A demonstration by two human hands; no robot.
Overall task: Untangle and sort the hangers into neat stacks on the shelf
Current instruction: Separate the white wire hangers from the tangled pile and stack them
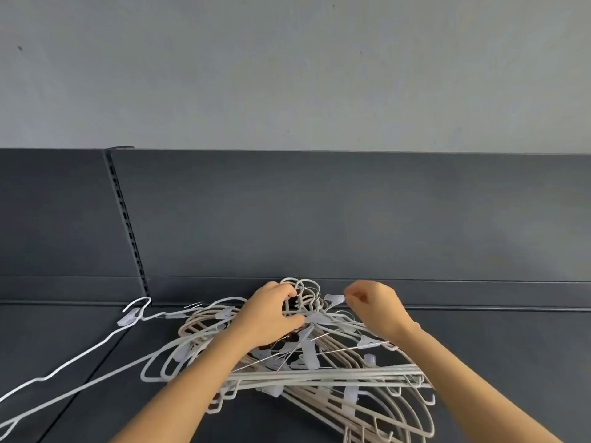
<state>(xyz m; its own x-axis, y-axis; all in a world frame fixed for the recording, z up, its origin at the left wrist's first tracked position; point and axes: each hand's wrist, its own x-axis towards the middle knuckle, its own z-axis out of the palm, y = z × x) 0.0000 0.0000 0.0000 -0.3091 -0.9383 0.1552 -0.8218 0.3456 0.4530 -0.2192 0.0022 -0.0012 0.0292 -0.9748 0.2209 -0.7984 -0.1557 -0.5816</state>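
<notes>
Hangers (323,377): thin white wire, tangled | shelf (479,346): matte dark metal

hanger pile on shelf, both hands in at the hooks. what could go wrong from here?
1. The left hand grips the bunched hooks and the right hand pinches a clip. The pile is interlocked, so pulling one hanger may drag the rest across the shelf.
2. Clips and thin bars thread through the tangle; a hard tug could bend a bar, pop a clip or catch a finger.
</notes>
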